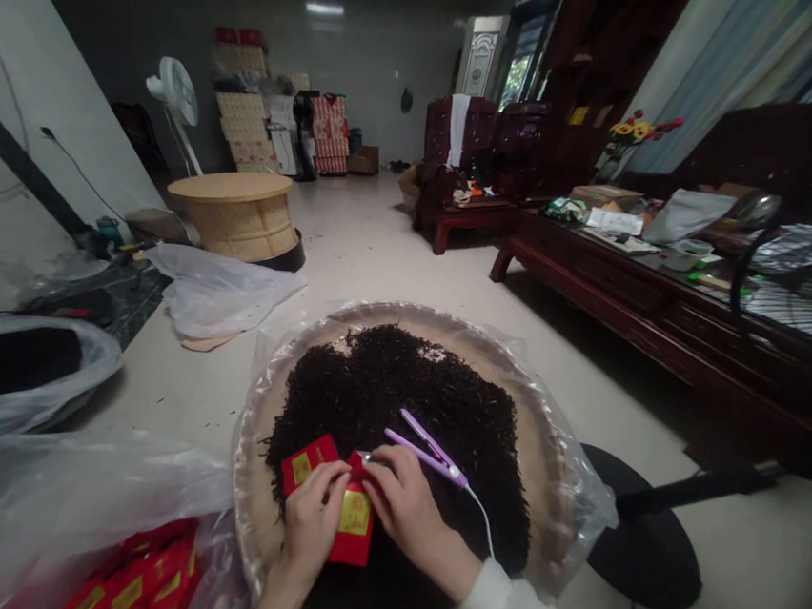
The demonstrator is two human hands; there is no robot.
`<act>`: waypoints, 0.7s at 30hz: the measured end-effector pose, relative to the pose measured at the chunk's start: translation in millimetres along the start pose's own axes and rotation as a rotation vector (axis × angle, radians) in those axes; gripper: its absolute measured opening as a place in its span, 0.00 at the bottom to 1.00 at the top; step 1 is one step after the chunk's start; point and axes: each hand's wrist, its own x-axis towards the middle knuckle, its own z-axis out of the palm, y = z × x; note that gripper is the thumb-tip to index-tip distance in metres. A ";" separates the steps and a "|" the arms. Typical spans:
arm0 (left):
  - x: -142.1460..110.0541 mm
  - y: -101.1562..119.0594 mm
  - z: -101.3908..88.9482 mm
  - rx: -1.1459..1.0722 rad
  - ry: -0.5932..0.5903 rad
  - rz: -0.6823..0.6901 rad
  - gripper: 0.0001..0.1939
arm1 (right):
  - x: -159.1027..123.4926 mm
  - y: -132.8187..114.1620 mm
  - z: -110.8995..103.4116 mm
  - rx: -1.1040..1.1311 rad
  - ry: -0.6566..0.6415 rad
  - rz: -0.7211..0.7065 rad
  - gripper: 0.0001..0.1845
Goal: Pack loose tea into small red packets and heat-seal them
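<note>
Both hands meet at the top of a red packet (353, 541) with a yellow label. My left hand (314, 516) pinches its upper left edge, fingers closed. From the other side, my right hand (406, 496) grips the top right edge, also closed. Another red packet (310, 458) lies just beyond the left hand. A lilac hair straightener (434, 460), its two arms apart, rests beyond the right hand, with a white cord running toward the sleeve. Beneath everything is a heap of dark, dry tea-like leaves (399, 380) in a wide round basket (553, 491) lined with clear plastic.
At lower left, a clear plastic bag (74, 474) holds several red packets (135, 585). Above it sits a plastic-lined container (103, 357) of dark material. A black stand base (648, 548) is on the right, near a low wooden table (651, 299). A drum-shaped stool (234, 216) stands farther back.
</note>
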 end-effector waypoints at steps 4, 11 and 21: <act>0.2 11.0 1.0 -0.123 -0.069 -0.068 0.10 | -0.6 5.8 -3.8 -0.064 -0.006 -0.037 0.10; 17.7 14.9 -5.4 -0.488 -0.307 -0.497 0.12 | 3.5 9.9 -18.7 0.140 -0.319 -0.128 0.11; 13.5 22.6 -4.6 -0.550 -0.317 -0.496 0.11 | 2.1 -4.3 -22.4 0.180 -0.816 0.264 0.12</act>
